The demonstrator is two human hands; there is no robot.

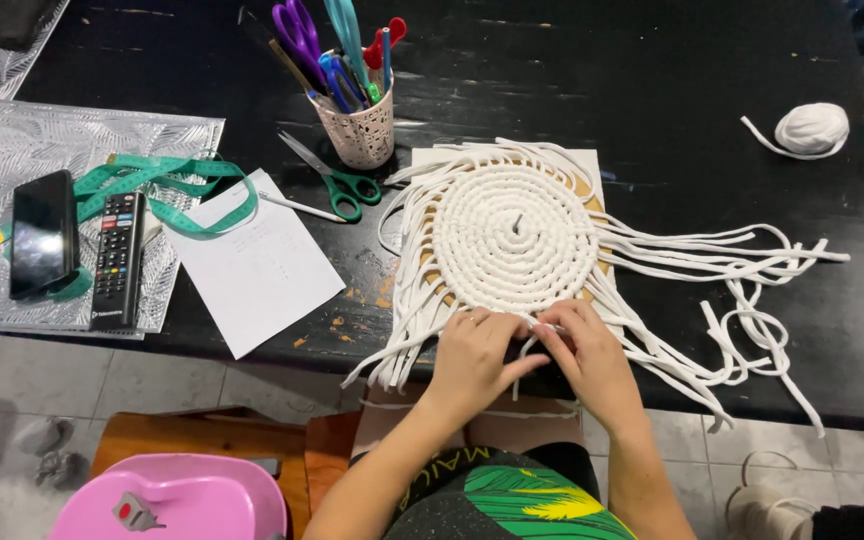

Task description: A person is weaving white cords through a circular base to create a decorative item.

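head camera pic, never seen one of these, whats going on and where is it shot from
The one picture comes from a camera worn on a person's head, looking down at their own two bare hands; there is no machine. The left hand and right hand meet at the near edge of a round white woven cord mat and pinch its loose white strands. The mat lies on a pale board on a black table. Around it: a white ball of cord, a cup of pens and scissors, green-handled scissors, a sheet of paper, a green tape measure, a remote control and a phone.
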